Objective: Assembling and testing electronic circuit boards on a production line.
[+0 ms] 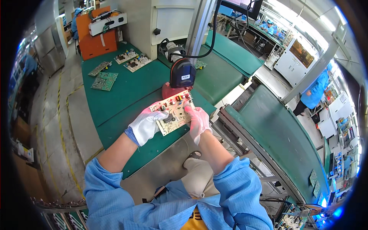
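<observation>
A cream-coloured circuit board (pixel 177 117) with several mounted components is held up over the front of the green workbench. White-gloved, my left hand (pixel 148 123) grips its left edge, thumb on the top face. My right hand (pixel 197 119), gloved too, is closed on the right edge. Just beyond the board hangs a black handheld-type barcode scanner (pixel 183 73), fixed on a mount with a cable. Red light falls on the board's far part and on both gloves. The fingers under the board are hidden.
Several loose circuit boards (pixel 137 62) lie at the bench's far left, near an orange panel (pixel 96 36). A metal post (pixel 198 28) rises behind the scanner. On the right runs a green conveyor belt (pixel 274 126) with boards at its near end. Other people work farther off.
</observation>
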`<state>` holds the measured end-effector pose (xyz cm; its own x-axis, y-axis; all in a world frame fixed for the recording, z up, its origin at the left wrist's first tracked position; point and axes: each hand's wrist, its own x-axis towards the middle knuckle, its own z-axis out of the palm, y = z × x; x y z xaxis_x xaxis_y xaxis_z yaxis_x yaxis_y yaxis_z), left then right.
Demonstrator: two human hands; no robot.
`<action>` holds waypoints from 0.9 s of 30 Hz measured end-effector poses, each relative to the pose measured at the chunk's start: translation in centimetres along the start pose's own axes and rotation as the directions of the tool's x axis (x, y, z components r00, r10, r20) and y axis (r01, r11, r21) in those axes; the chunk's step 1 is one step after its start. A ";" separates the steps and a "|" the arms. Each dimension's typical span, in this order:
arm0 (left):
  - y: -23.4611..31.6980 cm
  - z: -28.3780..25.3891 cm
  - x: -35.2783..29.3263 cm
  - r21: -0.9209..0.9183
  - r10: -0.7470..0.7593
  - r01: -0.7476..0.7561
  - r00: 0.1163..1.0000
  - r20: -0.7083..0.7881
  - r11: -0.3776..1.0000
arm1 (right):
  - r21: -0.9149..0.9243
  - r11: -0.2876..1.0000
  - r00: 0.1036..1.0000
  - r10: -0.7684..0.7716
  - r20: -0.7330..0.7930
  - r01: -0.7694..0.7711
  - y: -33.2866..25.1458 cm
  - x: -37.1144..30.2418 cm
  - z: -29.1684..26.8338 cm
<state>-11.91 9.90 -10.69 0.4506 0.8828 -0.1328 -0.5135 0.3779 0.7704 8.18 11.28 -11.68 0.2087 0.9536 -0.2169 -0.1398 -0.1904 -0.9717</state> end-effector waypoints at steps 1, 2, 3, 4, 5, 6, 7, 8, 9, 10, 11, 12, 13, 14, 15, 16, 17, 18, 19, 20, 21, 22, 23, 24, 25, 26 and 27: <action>0.0 -0.2 0.1 0.001 0.001 -0.001 1.000 0.000 1.000 | -0.016 1.000 1.000 -0.013 -0.006 0.013 -0.1 -0.2 0.0; 0.1 -0.5 0.2 -0.043 -0.030 0.031 0.999 0.015 0.999 | -0.032 0.999 1.000 -0.027 -0.013 0.027 -0.1 -0.4 0.0; 0.1 -0.6 0.3 -0.085 -0.062 0.064 0.998 0.032 0.994 | -0.032 0.999 1.000 -0.029 -0.013 0.028 0.0 -0.3 -0.1; 0.2 -0.4 0.3 -0.083 -0.061 0.064 0.998 0.035 0.994 | -0.040 0.999 1.000 -0.014 0.011 0.015 0.0 -0.2 -0.2; 0.3 -0.2 0.3 -0.076 -0.051 0.055 0.997 0.053 0.996 | -0.048 0.999 0.999 0.001 0.033 0.001 -0.1 -0.1 -0.3; 0.3 0.1 0.3 -0.068 -0.042 0.047 0.997 0.071 0.997 | -0.047 0.999 1.000 -0.003 0.030 0.004 0.0 -0.1 -0.4; 0.3 0.0 0.3 -0.068 -0.041 0.046 0.997 0.069 0.997 | -0.036 0.999 1.000 -0.002 0.008 0.002 -0.2 -0.5 -0.1; 0.4 0.0 0.3 -0.058 -0.046 0.050 0.997 0.065 0.997 | -0.025 1.000 1.000 -0.001 -0.015 0.000 -0.5 -0.8 0.1; 0.4 -0.1 0.3 -0.049 -0.051 0.054 0.997 0.061 0.997 | -0.024 1.000 1.000 0.000 -0.015 0.000 -0.7 -1.0 0.1; 0.5 -0.1 0.4 -0.048 -0.051 0.054 0.997 0.060 0.997 | 0.169 0.985 0.996 0.006 0.085 -0.021 -1.1 -1.2 0.3; 0.7 0.0 0.7 -0.115 -0.046 0.053 0.997 0.058 0.992 | 0.353 0.934 0.983 -0.006 0.183 -0.060 -1.5 -1.4 0.3; 0.9 0.2 1.0 -0.181 -0.041 0.051 0.998 0.057 0.982 | 0.356 0.921 0.976 0.091 0.199 -0.159 -2.2 -1.6 -0.4; 1.2 0.5 1.0 -0.203 0.002 0.011 0.998 0.061 0.979 | 0.380 0.910 0.975 0.096 0.200 -0.167 -2.7 -2.2 -0.8; 1.3 0.4 1.2 -0.202 0.002 0.010 0.998 0.059 0.979 | 0.405 0.897 0.975 0.101 0.200 -0.176 -2.9 -2.8 -1.1; 1.3 0.2 1.3 -0.268 0.006 -0.013 1.000 -0.027 0.963 | 0.454 0.864 0.974 0.164 0.158 -0.219 -3.0 -2.9 -1.4; 1.4 0.6 1.6 -0.331 0.002 -0.037 0.995 -0.105 0.943 | 0.455 0.864 0.975 0.163 0.153 -0.216 -2.8 -3.0 -2.2; 1.5 1.1 1.6 -0.352 0.018 -0.069 0.989 -0.147 0.934 | 0.478 0.859 0.981 0.132 0.146 -0.186 -2.3 -3.2 -3.0; 1.6 1.6 1.7 -0.352 0.014 -0.063 0.990 -0.141 0.934 | 0.500 0.852 0.985 0.101 0.137 -0.157 -1.9 -3.4 -3.9; 1.9 2.1 1.6 -0.371 0.027 -0.080 0.989 -0.147 0.925 | 0.531 0.835 0.987 0.088 0.136 -0.147 -2.1 -4.2 -4.5; 2.0 2.3 1.7 -0.389 0.040 -0.099 0.987 -0.156 0.916 | 0.532 0.834 0.987 0.087 0.133 -0.146 -2.0 -4.7 -5.3; 2.0 2.3 2.0 -0.389 0.038 -0.095 0.988 -0.152 0.916 | 0.538 0.831 0.987 0.073 0.143 -0.139 -1.8 -5.3 -6.2; 1.9 2.4 2.2 -0.396 0.039 -0.113 0.981 -0.189 0.911 | 0.545 0.828 0.987 0.055 0.153 -0.131 -1.8 -6.1 -7.2; 1.8 2.2 2.5 -0.403 0.039 -0.132 0.972 -0.231 0.905 | 0.538 0.839 0.994 0.021 0.108 -0.076 -1.9 -7.2 -7.8; 1.9 2.2 2.6 -0.404 0.039 -0.131 0.973 -0.229 0.906 | 0.499 0.866 0.996 -0.066 0.064 0.025 -2.4 -8.8 -8.8; 2.1 2.3 2.5 -0.415 0.037 -0.129 0.975 -0.221 0.901 | 0.457 0.881 0.987 -0.155 0.028 0.126 -3.4 -10.9 -9.6; 2.1 2.2 2.4 -0.427 0.036 -0.128 0.976 -0.216 0.895 | 0.270 0.927 0.961 -0.224 -0.160 0.261 -4.7 -13.1 -9.8; 2.0 2.0 2.4 -0.427 0.037 -0.128 0.976 -0.216 0.895 | 0.050 0.933 0.888 -0.321 -0.329 0.356 -5.9 -15.3 -10.2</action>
<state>-10.41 12.21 -8.25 0.2632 0.9355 -0.2355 -0.8293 0.3442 0.4403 15.69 -4.52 -3.58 0.5486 0.8314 0.0886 -0.1050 0.1736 -0.9792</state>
